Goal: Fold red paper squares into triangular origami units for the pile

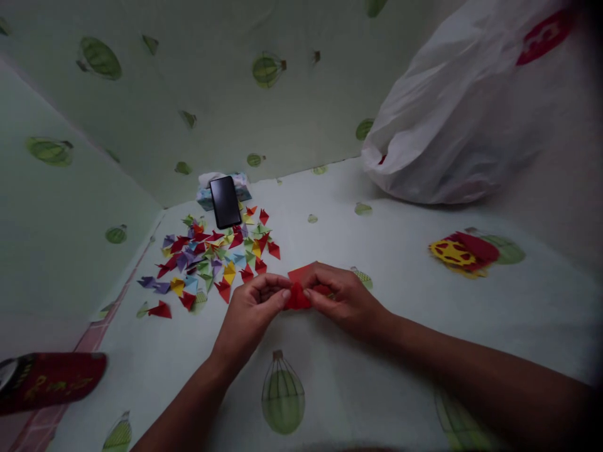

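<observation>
Between my two hands is a small piece of red folded paper (298,297), pinched from both sides. My left hand (254,307) grips its left side with thumb and fingers. On the other side, my right hand (342,298) has thumb and fingertips closed on it. Behind my fingers lies a flat orange-red paper sheet (301,272), partly hidden by my right hand. To the left of my hands spreads a pile of small folded paper pieces (207,254) in red, purple, yellow, green and blue.
A black phone (225,202) leans on a tissue box (243,187) behind the pile. A white plastic bag (438,119) stands at the back right. Yellow and red paper cut-outs (455,252) lie at right. A red can (56,380) is at the left edge.
</observation>
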A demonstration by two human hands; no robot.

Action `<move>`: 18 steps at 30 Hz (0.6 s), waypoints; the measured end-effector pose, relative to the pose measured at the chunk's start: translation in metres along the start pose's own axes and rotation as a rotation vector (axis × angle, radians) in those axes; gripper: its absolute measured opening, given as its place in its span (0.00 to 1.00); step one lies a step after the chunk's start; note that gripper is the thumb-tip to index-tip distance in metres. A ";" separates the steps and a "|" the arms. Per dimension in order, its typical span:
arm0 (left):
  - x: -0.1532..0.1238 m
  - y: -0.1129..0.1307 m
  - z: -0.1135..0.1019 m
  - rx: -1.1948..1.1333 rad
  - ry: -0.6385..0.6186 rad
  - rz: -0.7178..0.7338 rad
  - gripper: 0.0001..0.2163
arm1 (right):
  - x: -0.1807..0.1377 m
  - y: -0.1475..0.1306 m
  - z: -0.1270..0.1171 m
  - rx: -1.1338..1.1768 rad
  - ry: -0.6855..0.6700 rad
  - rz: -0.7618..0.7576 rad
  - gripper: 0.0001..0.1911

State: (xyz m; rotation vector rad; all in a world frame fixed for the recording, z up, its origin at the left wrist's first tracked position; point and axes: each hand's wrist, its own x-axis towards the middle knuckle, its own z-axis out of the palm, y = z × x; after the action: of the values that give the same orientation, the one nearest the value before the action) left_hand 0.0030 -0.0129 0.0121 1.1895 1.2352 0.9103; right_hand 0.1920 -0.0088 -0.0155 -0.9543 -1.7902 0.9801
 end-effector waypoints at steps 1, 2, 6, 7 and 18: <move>0.000 0.001 -0.001 0.017 -0.020 -0.025 0.09 | 0.000 0.001 0.000 -0.005 -0.005 -0.002 0.07; 0.000 0.002 -0.002 0.032 -0.039 -0.044 0.09 | 0.000 0.001 0.000 -0.007 -0.008 -0.004 0.07; 0.000 0.005 -0.004 0.060 -0.076 -0.071 0.09 | 0.000 0.002 0.000 0.002 -0.023 0.004 0.07; -0.001 0.005 -0.004 0.060 -0.080 -0.070 0.09 | 0.000 0.002 0.000 0.008 -0.026 0.005 0.07; -0.003 0.004 0.002 0.113 -0.036 -0.036 0.08 | 0.000 -0.003 0.003 0.143 -0.055 0.118 0.09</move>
State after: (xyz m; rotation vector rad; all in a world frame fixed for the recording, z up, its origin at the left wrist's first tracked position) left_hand 0.0050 -0.0156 0.0167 1.2629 1.2892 0.7983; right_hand 0.1888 -0.0105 -0.0136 -0.9593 -1.6995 1.2019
